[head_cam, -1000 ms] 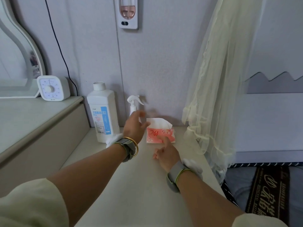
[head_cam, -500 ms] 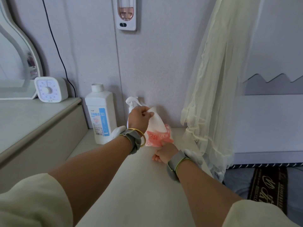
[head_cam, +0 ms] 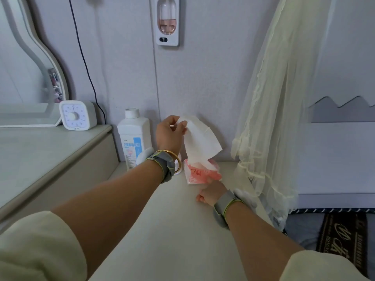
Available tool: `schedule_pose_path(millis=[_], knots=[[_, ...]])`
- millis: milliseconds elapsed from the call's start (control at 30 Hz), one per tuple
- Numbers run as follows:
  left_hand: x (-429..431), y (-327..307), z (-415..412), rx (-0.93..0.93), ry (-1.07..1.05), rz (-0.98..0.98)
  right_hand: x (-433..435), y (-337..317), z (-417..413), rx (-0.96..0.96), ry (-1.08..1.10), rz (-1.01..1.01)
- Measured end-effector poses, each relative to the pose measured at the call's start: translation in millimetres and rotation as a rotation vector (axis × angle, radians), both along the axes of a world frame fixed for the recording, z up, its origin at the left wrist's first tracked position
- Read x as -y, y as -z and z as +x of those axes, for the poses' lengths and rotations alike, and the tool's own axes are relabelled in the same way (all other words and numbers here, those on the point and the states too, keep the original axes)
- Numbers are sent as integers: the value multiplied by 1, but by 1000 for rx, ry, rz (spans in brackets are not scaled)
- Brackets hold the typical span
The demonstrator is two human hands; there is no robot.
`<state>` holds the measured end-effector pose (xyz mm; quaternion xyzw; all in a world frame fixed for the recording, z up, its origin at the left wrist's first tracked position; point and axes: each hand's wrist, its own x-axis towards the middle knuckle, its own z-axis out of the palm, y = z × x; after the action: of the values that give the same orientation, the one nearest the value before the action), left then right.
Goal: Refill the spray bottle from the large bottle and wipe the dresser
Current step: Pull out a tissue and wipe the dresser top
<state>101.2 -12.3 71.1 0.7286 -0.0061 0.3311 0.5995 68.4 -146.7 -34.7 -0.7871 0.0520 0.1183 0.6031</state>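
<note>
My left hand (head_cam: 170,134) pinches a white tissue (head_cam: 199,138) and holds it up above the pink tissue pack (head_cam: 200,173), its lower end still in the pack. My right hand (head_cam: 212,192) presses on the near edge of the pack, its fingers curled. The large white bottle (head_cam: 134,136) with a blue label stands capped against the wall, left of my left hand. Only the base of the spray bottle (head_cam: 178,170) shows behind my left wrist. All stand on the pale dresser top (head_cam: 172,230).
A raised dresser section (head_cam: 40,151) at left carries a white timer (head_cam: 76,115) and a mirror (head_cam: 26,74). A sheer netting curtain (head_cam: 269,118) hangs at the dresser's right edge. A wall-mounted dispenser (head_cam: 168,21) and a black cable (head_cam: 85,63) are on the wall.
My left hand reached to the tissue pack, pinched a tissue and pulled it upward. My right hand moved onto the pack's near edge and stays there.
</note>
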Motion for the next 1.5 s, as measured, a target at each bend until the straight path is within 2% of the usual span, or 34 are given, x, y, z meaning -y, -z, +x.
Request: schedule_pose_path(millis=[67,167,267,433,500,533,633,700,767,800,867,900,967,1000,1067,1133,1233,1400,1500], knots=[[-7,1,-3,10,-96,112,0,2,-2,38,-5,27],[-16,3,-18,107,-208,269,-3,6,-8,113,-16,-52],[-28,11,-34,234,-254,399,-6,9,-10,164,-35,-174],[-51,38,-66,265,-255,742,-12,13,-14,232,15,-452],[-56,53,-75,178,-210,919,-14,16,-16,245,12,-460],[-58,59,-79,47,-150,936,-15,16,-17,252,-1,-452],[-58,72,-79,-424,70,694,-12,16,-15,255,-46,-496],[-61,79,-73,-552,70,549,-11,16,-15,256,-55,-525],[-61,85,-69,-581,-7,519,-10,17,-14,270,-48,-514],[-61,89,-67,-553,-75,595,-10,17,-14,277,-42,-497],[-59,94,-67,-397,-206,886,-10,19,-14,276,-34,-466],[-58,97,-68,-282,-212,1031,-9,20,-15,275,-29,-454],[-56,102,-72,-144,-97,1147,-9,20,-15,276,-17,-444],[-53,103,-75,-154,-17,1154,-9,21,-14,270,-15,-438],[-47,105,-80,-335,123,1153,-10,22,-13,250,-13,-436],[-41,108,-78,-490,203,1236,-11,22,-11,239,0,-432],[-36,115,-67,-599,176,1346,-12,24,-11,234,27,-428],[-18,128,-35,-743,6,1253,-8,25,-10,238,11,-415],[-9,131,-20,-750,-20,1249,-8,24,-7,239,-5,-423]])
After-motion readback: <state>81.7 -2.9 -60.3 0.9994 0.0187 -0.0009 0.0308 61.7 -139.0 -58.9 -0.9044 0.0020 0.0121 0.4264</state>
